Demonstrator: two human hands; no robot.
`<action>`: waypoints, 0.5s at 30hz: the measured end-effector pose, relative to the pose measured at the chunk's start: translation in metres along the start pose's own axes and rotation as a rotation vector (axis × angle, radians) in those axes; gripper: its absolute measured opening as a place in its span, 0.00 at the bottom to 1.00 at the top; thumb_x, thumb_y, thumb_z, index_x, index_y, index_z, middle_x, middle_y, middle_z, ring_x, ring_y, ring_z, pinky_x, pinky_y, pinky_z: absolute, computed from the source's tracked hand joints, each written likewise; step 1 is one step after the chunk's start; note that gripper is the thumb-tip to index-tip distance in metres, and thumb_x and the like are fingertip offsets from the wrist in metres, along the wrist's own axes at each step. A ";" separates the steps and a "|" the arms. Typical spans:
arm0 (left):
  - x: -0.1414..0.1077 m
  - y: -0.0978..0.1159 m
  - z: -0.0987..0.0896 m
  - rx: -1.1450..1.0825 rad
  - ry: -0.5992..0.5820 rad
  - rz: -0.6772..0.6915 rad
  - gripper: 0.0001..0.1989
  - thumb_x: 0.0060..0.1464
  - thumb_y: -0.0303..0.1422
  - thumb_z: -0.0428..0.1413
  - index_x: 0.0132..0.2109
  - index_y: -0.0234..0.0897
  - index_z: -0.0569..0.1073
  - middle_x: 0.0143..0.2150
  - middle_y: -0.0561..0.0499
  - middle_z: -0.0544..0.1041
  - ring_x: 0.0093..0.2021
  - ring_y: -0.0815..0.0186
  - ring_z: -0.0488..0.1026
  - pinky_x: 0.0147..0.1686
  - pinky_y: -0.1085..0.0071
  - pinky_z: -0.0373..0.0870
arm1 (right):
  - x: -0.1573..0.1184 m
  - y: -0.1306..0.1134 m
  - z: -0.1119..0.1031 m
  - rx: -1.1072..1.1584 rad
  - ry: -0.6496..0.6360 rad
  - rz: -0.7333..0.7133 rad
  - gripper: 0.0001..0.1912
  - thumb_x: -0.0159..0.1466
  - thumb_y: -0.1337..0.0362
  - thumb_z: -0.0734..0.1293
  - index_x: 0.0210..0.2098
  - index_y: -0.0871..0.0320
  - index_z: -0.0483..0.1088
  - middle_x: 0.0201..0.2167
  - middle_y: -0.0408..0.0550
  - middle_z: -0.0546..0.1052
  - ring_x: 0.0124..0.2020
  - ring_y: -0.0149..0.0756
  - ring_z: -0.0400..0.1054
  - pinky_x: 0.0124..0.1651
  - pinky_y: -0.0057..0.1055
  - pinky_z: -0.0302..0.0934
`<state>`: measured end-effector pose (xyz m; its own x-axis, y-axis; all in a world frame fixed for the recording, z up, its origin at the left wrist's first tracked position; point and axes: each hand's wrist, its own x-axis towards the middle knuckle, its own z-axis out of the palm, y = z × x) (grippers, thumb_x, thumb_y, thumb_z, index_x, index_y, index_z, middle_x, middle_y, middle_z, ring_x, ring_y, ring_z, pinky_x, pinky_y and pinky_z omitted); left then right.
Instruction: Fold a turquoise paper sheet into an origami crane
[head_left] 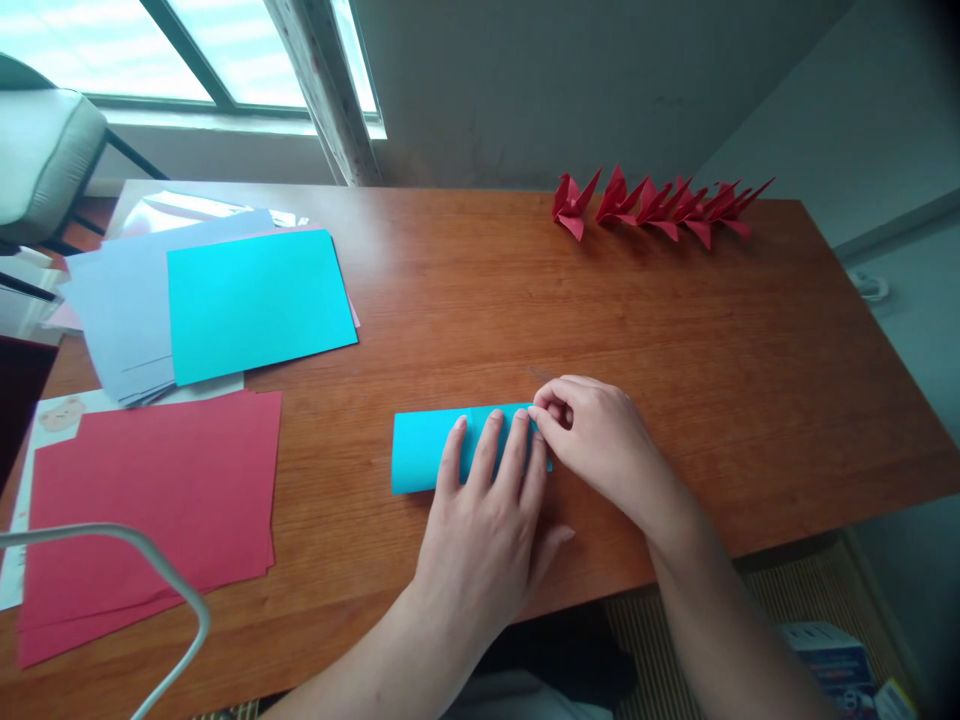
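A bright blue sheet of paper (426, 450), folded over on itself with a rounded near edge, lies on the wooden table in front of me. My left hand (484, 530) rests on it with fingers stretched out and slightly spread, pressing the paper down, thumb off to the right. At the far right corner of the sheet, my right hand (592, 430) pinches the paper's edge between thumb and index finger, the other fingers curled. Part of the sheet is hidden beneath both hands.
Several red origami cranes (667, 205) stand in a row along the table's back edge. On the left lie a blue sheet (262, 305) over white papers (127, 310), and a stack of red paper (154, 500). A grey cable (142, 545) arches across the lower left.
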<state>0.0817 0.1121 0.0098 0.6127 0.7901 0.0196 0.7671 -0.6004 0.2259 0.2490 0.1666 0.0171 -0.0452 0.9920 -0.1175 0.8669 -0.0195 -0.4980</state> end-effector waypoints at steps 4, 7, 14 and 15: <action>0.001 -0.001 0.000 0.018 -0.003 0.005 0.37 0.64 0.53 0.50 0.70 0.33 0.62 0.73 0.42 0.61 0.73 0.46 0.54 0.72 0.43 0.40 | -0.007 0.006 0.007 0.042 0.082 -0.046 0.06 0.63 0.69 0.69 0.30 0.55 0.71 0.28 0.41 0.75 0.31 0.35 0.68 0.36 0.31 0.60; 0.001 -0.001 -0.001 0.026 -0.003 0.012 0.37 0.64 0.53 0.50 0.70 0.33 0.63 0.73 0.42 0.62 0.73 0.46 0.55 0.71 0.43 0.42 | -0.012 0.011 0.010 0.046 0.161 -0.054 0.05 0.63 0.69 0.71 0.32 0.56 0.71 0.29 0.42 0.74 0.32 0.35 0.69 0.37 0.32 0.61; 0.000 -0.002 0.002 0.018 0.032 0.019 0.37 0.63 0.53 0.50 0.70 0.33 0.63 0.72 0.41 0.62 0.72 0.46 0.56 0.71 0.43 0.42 | -0.029 0.020 0.017 -0.015 0.262 -0.260 0.08 0.70 0.69 0.64 0.45 0.58 0.75 0.37 0.48 0.76 0.40 0.38 0.69 0.47 0.35 0.65; 0.000 -0.002 0.002 0.017 0.040 0.022 0.37 0.63 0.53 0.51 0.70 0.32 0.63 0.72 0.41 0.62 0.72 0.46 0.56 0.71 0.43 0.42 | -0.032 0.021 0.018 -0.036 0.266 -0.285 0.10 0.71 0.70 0.63 0.48 0.58 0.75 0.38 0.49 0.76 0.40 0.38 0.68 0.47 0.35 0.65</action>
<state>0.0807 0.1131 0.0071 0.6212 0.7811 0.0637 0.7571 -0.6191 0.2085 0.2594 0.1327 -0.0050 -0.1608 0.9547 0.2504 0.8553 0.2614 -0.4473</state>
